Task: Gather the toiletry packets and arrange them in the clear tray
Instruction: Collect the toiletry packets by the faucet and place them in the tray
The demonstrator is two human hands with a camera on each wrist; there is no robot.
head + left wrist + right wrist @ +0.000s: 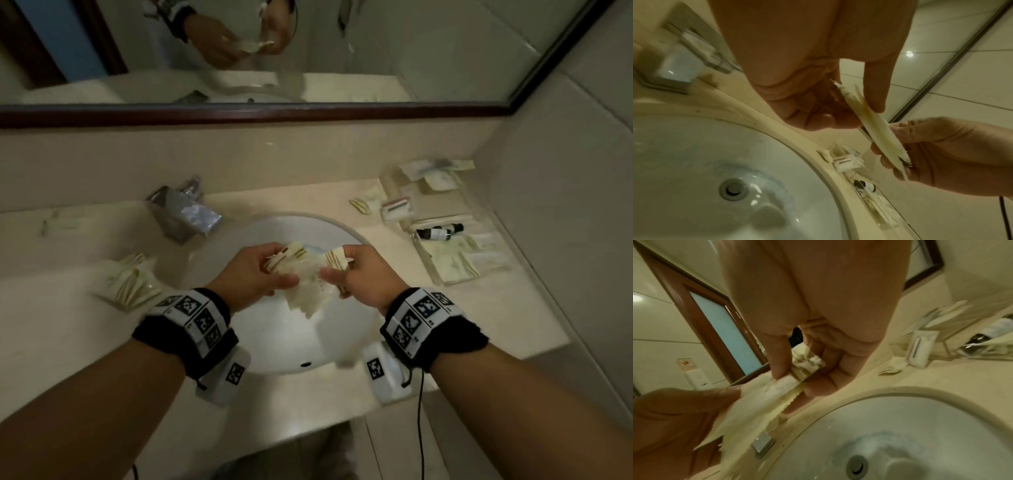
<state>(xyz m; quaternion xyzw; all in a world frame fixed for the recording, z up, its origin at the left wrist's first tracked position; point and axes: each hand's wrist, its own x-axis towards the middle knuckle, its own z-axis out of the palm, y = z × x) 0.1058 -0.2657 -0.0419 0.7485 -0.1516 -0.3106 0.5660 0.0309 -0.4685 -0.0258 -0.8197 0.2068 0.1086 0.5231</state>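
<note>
Our left hand [260,270] and right hand [359,274] pinch a bunch of packets [301,277] over the sink [342,325]. More packets [128,281] lie left on the tabletop [51,325]; the clear tray [428,260] sits far right, the faucet [185,212] far left.

left hand [260,270], right hand [363,274], gripping packets [301,274], over sink [291,349]

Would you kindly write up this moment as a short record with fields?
setting: bathroom counter with sink
left hand: grips the held packets
right hand: pinches the same packets
held packets position: above the sink
clear tray: right of the sink, holds a small dark bottle and packets
loose pile: on the counter left of the sink
faucet: behind the sink
</note>
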